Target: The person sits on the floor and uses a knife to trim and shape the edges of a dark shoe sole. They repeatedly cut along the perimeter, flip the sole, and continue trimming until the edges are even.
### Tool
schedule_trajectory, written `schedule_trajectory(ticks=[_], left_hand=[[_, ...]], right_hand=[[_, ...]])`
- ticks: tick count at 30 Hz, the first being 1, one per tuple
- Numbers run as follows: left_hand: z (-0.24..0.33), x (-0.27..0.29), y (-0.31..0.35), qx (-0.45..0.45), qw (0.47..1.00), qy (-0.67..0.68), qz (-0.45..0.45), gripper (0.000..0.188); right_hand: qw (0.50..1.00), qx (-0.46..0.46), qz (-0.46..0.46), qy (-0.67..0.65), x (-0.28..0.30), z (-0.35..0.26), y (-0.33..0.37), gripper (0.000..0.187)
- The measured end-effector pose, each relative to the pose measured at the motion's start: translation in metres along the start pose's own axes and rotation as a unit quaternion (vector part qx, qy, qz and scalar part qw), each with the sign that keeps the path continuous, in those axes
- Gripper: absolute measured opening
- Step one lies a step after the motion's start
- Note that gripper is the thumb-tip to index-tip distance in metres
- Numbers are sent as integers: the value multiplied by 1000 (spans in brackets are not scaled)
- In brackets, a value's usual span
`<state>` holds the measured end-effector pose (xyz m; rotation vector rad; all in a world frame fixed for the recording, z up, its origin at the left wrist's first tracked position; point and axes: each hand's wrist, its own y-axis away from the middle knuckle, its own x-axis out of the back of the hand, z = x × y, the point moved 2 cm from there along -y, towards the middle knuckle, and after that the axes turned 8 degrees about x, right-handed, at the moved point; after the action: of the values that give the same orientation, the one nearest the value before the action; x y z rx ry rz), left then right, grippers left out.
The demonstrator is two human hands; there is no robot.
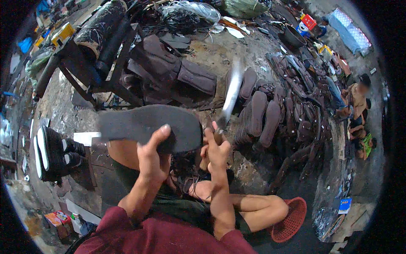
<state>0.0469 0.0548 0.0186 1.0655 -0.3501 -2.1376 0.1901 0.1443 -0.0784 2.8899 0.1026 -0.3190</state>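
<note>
My left hand (153, 158) grips a dark grey shoe sole (144, 127), thumb on its top face and the fingers hidden underneath. The sole lies roughly level above my lap, its toe or heel end toward my right hand. Closed around the handle of a knife (233, 91) is my right hand (218, 148); the long, bright blade points away from me and is smeared by motion. My right fingers are close to the sole's right end; whether they touch it I cannot tell.
Stacks of dark soles (259, 114) and sheets of dark sole material (196, 77) lie ahead. A roller machine (99, 46) stands at far left, black-and-white sandals (44, 152) at left. A red perforated basket (292, 220) is by my right knee. Other people (359, 106) sit at far right.
</note>
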Motion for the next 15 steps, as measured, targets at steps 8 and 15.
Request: schedule_trajectory(ticks=[8, 15], left_hand=[[6, -34, -10, 43, 994, 91, -36, 33], [7, -47, -3, 41, 997, 54, -20, 30]], right_hand=[[907, 325, -35, 265, 85, 13, 108, 44], [886, 345, -65, 303, 88, 33, 139, 40]])
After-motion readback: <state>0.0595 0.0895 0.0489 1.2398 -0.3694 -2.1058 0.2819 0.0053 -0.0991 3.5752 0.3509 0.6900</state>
